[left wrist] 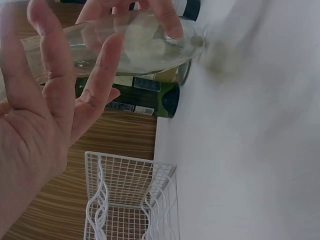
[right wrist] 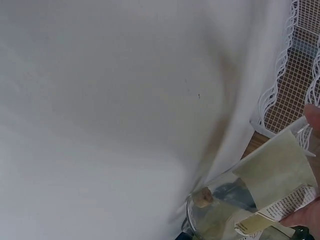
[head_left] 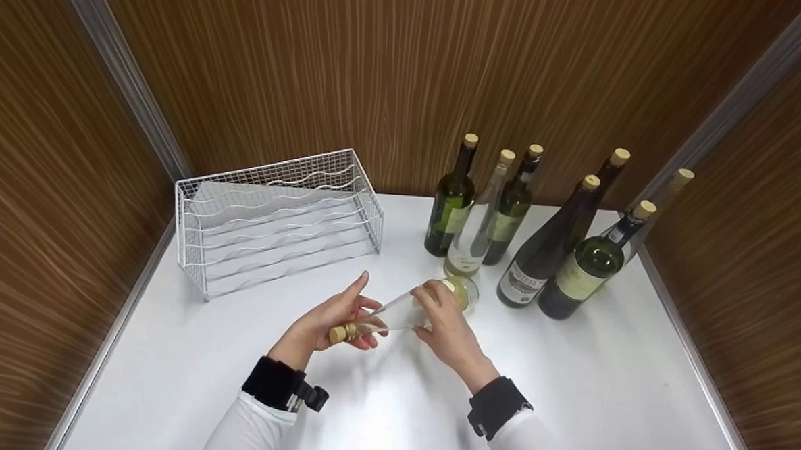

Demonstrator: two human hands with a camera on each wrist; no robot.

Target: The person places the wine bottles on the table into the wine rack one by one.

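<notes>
A clear glass wine bottle [head_left: 396,315] with a cork is tilted low over the white table, its neck toward the left and its base toward the upper right. My right hand [head_left: 451,330] grips its body near the pale label, thumb and fingers on either side. My left hand [head_left: 336,315] lies under the corked neck, its fingers extended rather than wrapped. In the left wrist view, the fingers [left wrist: 57,62] spread alongside the glass. The right wrist view shows the bottle's base end and its label [right wrist: 277,165], with only parts of the right fingers visible.
A white wire rack [head_left: 279,226] with wavy bars stands at the back left. Several corked wine bottles stand at the right, among them a green one [head_left: 450,210], a clear one [head_left: 471,238] and a dark one [head_left: 541,258]. Wood-grain panels [head_left: 407,83] enclose the table.
</notes>
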